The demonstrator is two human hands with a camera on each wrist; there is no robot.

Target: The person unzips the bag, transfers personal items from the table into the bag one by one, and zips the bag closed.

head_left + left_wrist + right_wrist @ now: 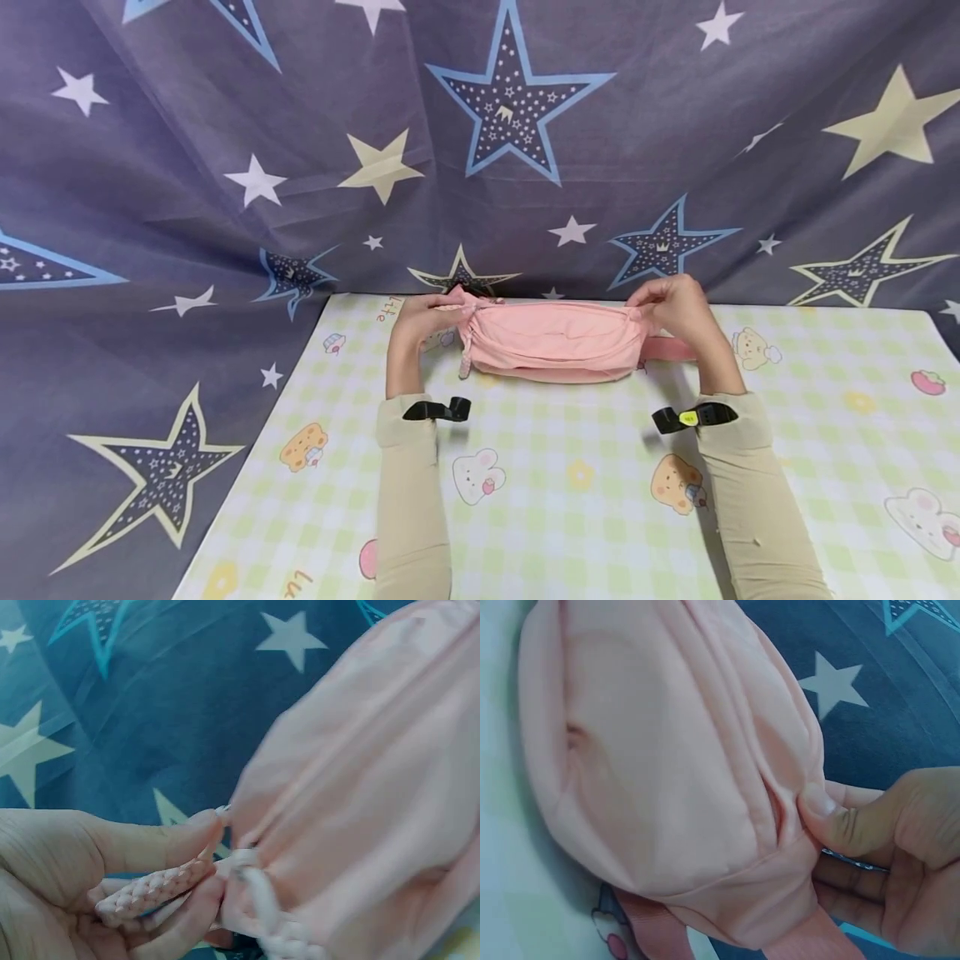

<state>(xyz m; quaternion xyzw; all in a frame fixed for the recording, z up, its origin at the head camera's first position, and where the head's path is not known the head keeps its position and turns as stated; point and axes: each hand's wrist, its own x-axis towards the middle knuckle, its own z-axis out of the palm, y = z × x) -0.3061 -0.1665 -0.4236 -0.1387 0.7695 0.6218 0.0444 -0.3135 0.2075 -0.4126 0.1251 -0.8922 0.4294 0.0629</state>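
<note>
A pink waist bag (555,337) is held by both ends at the back of the table, its zips running lengthwise. My left hand (423,321) is at its left end. In the left wrist view the thumb and fingers pinch a braided zip pull (154,889) close to the bag's corner, and a second braided pull (262,896) hangs beside it. My right hand (678,308) grips the right end; in the right wrist view its thumb (832,814) presses the fabric, with other fingers behind. The pink strap (667,348) comes out below that hand.
A light green checked cloth (555,517) with cartoon prints covers the table. Behind and to the left hangs a dark curtain (315,108) with stars. Black wrist camera mounts (438,410) sit over the beige sleeves (412,508).
</note>
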